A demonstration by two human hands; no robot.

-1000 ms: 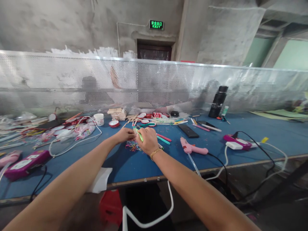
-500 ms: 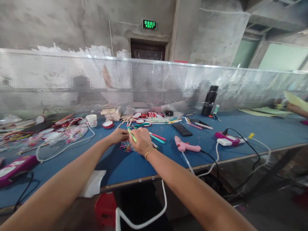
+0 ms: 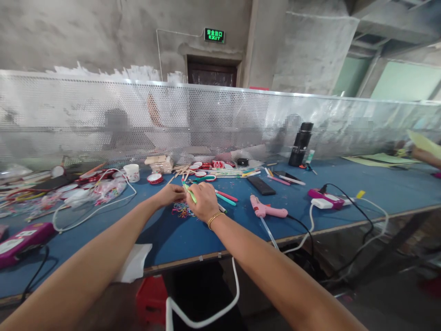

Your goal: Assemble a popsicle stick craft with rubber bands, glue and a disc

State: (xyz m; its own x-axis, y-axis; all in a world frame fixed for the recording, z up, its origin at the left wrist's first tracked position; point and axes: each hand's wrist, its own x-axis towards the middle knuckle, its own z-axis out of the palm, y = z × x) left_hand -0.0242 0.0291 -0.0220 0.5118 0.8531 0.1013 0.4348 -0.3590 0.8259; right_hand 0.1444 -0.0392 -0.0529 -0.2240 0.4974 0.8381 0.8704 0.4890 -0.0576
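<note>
My right hand is closed around a light green marker pen, slanted toward my left hand. My left hand is closed in a pinch at a thin coloured stick, which rises between the two hands; its lower part is hidden by my fingers. Under the hands lies a tangle of coloured strings. Beside my right hand are a red marker and a turquoise marker. Just behind the hands sit green-handled scissors and loose wooden craft sticks.
A pink glue gun and a black phone lie to the right, near a power strip with cables. Behind stand a black bottle and a white cup. A perforated metal screen borders the blue table.
My right hand has shifted very slightly to the right with the green marker. My left hand stays in place.
</note>
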